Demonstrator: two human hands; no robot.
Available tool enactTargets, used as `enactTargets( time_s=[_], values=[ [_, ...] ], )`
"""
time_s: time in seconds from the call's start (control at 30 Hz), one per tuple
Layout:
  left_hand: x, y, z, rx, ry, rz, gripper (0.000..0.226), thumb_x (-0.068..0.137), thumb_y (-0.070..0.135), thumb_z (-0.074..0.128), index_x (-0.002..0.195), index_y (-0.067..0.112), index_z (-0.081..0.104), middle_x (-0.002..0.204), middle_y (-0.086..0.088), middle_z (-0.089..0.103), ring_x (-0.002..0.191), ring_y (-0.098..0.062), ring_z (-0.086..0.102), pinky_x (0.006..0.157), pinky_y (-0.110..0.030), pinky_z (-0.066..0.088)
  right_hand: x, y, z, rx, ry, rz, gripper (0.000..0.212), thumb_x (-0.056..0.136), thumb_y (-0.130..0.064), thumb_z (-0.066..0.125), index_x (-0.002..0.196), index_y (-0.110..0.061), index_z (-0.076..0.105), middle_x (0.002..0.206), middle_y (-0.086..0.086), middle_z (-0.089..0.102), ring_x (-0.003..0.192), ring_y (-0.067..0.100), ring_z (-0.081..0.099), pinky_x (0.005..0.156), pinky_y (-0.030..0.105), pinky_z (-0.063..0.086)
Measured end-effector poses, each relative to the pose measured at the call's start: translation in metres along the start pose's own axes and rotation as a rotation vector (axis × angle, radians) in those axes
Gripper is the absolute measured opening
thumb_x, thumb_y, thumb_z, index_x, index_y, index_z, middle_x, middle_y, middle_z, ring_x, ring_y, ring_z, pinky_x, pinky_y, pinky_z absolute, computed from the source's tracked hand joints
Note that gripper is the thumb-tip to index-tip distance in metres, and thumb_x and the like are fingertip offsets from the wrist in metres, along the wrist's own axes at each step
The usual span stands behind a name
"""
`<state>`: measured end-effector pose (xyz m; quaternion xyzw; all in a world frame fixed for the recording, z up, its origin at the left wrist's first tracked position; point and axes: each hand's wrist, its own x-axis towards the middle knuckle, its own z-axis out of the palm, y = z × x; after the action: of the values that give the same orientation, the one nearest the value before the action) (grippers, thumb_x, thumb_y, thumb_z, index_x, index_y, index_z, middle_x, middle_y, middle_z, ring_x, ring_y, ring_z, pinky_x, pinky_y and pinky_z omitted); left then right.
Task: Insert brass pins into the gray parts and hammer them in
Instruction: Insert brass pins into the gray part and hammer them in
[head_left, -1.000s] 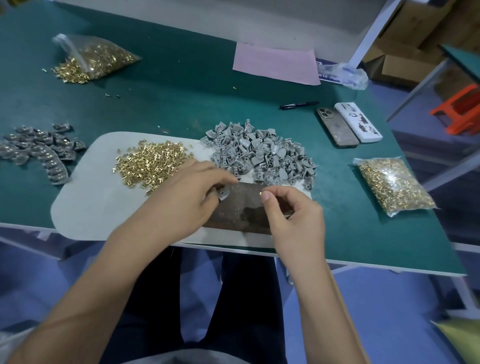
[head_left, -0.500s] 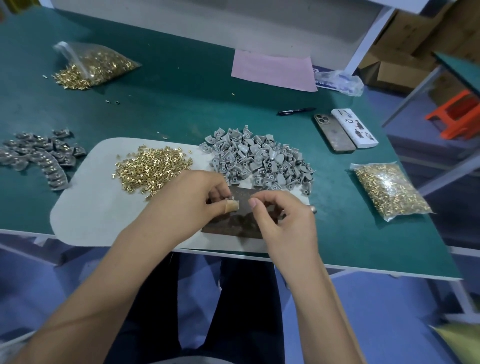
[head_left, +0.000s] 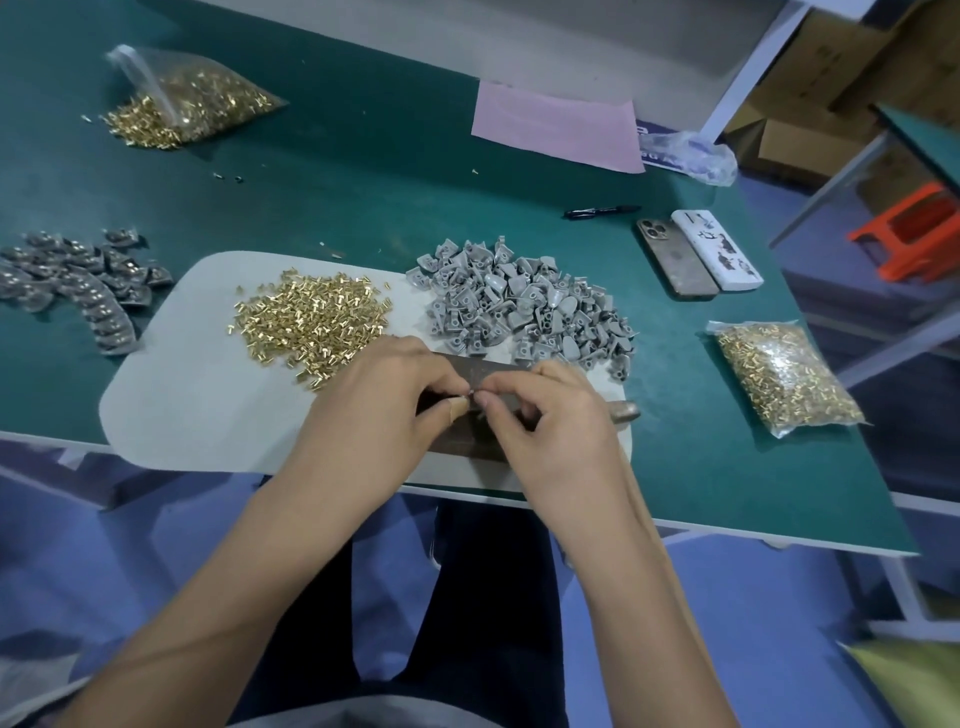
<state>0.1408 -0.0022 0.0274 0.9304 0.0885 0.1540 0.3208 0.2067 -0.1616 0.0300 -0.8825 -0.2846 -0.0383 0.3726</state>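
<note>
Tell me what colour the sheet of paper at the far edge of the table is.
Pale pink; the flat rectangular paper sheet shows in the head view.

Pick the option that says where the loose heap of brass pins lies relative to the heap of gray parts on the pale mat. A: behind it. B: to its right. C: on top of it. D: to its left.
D: the loose heap of brass pins lies on the pale mat to the left of the heap of gray parts, with a strip of bare mat between them.

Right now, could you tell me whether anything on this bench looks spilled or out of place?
Yes: the bag of brass pins at the far left lies open, and pins have spilled from its mouth onto the green table. A few stray pins lie scattered farther along. The bag at the right looks intact.
</note>
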Motion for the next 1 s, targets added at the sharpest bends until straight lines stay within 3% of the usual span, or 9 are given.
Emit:
enactTargets(
  time_s=[0.17, 0.3, 0.4, 0.47, 0.57, 0.73, 0.87, 1.0],
  values=[
    [0.0, -0.003, 0.002, -0.013, 0.035, -0.062, 0.009, 0.082, 0.045, 0.075, 0.088, 0.038, 0.074, 0.084, 0.015, 0.061, 0.095, -0.009, 0.051, 0.071, -0.035, 0.047, 0.007, -0.01, -0.002, -0.176, -0.081, -0.034, 0.006, 0.093, -0.024, 0.071, 0.091, -0.027, 0.077, 0.068, -0.013, 0.039, 0.084, 0.018, 0.049, 0.073, 0.04, 0.044],
    [0.001, -0.008, 0.004, -0.052, 0.014, -0.13, 0.01, 0.082, 0.044, 0.077, 0.09, 0.039, 0.075, 0.085, 0.019, 0.061, 0.095, -0.004, 0.049, 0.069, -0.03, 0.038, 0.013, -0.017, -0.007, -0.302, -0.184, -0.124, 0.013, 0.098, -0.026, 0.063, 0.095, -0.024, 0.075, 0.079, -0.008, 0.053, 0.092, 0.024, 0.052, 0.076, 0.04, 0.043],
    [0.0, -0.009, 0.004, -0.049, 0.027, -0.149, 0.01, 0.081, 0.045, 0.078, 0.09, 0.04, 0.075, 0.086, 0.021, 0.06, 0.097, -0.001, 0.047, 0.066, -0.027, 0.032, 0.018, -0.023, -0.012, -0.412, -0.214, -0.185, 0.018, 0.1, -0.026, 0.06, 0.092, -0.021, 0.075, 0.083, -0.004, 0.059, 0.094, 0.022, 0.051, 0.066, 0.03, 0.024],
    [-0.001, -0.008, 0.005, -0.018, 0.045, -0.146, 0.01, 0.081, 0.046, 0.078, 0.089, 0.04, 0.075, 0.087, 0.02, 0.06, 0.097, -0.003, 0.049, 0.065, -0.028, 0.034, 0.022, -0.027, -0.015, -0.476, -0.233, -0.262, 0.014, 0.094, -0.016, 0.066, 0.083, -0.013, 0.075, 0.077, 0.002, 0.061, 0.088, 0.026, 0.054, 0.063, 0.027, 0.016],
    [-0.005, -0.006, 0.006, 0.016, 0.092, -0.126, 0.01, 0.081, 0.046, 0.077, 0.088, 0.039, 0.073, 0.086, 0.016, 0.058, 0.092, -0.006, 0.049, 0.065, -0.031, 0.037, 0.028, -0.03, -0.014, -0.536, -0.3, -0.325, 0.008, 0.086, -0.005, 0.07, 0.079, -0.007, 0.073, 0.076, 0.008, 0.062, 0.086, 0.03, 0.055, 0.065, 0.029, 0.025],
    [-0.008, -0.006, 0.008, 0.005, 0.113, -0.117, 0.009, 0.082, 0.044, 0.076, 0.09, 0.04, 0.073, 0.085, 0.015, 0.057, 0.088, -0.006, 0.048, 0.064, -0.031, 0.04, 0.029, -0.022, -0.012, -0.496, -0.36, -0.316, 0.01, 0.089, -0.006, 0.066, 0.082, -0.006, 0.072, 0.076, 0.006, 0.058, 0.087, 0.027, 0.05, 0.073, 0.043, 0.044],
    [-0.005, -0.009, 0.006, 0.018, 0.096, -0.109, 0.009, 0.081, 0.047, 0.076, 0.089, 0.043, 0.074, 0.081, 0.017, 0.058, 0.086, -0.003, 0.046, 0.062, -0.028, 0.036, 0.025, -0.011, -0.011, -0.347, -0.286, -0.19, 0.016, 0.095, -0.02, 0.066, 0.081, -0.017, 0.074, 0.067, -0.003, 0.053, 0.078, 0.019, 0.042, 0.074, 0.041, 0.042],
    [-0.005, -0.009, 0.005, -0.006, 0.094, -0.096, 0.01, 0.082, 0.053, 0.072, 0.088, 0.046, 0.073, 0.082, 0.017, 0.058, 0.087, -0.001, 0.046, 0.062, -0.024, 0.036, 0.025, -0.008, -0.011, -0.264, -0.232, -0.145, 0.011, 0.089, -0.021, 0.071, 0.082, -0.025, 0.078, 0.051, -0.013, 0.042, 0.068, 0.011, 0.04, 0.065, 0.03, 0.034]
  ],
)
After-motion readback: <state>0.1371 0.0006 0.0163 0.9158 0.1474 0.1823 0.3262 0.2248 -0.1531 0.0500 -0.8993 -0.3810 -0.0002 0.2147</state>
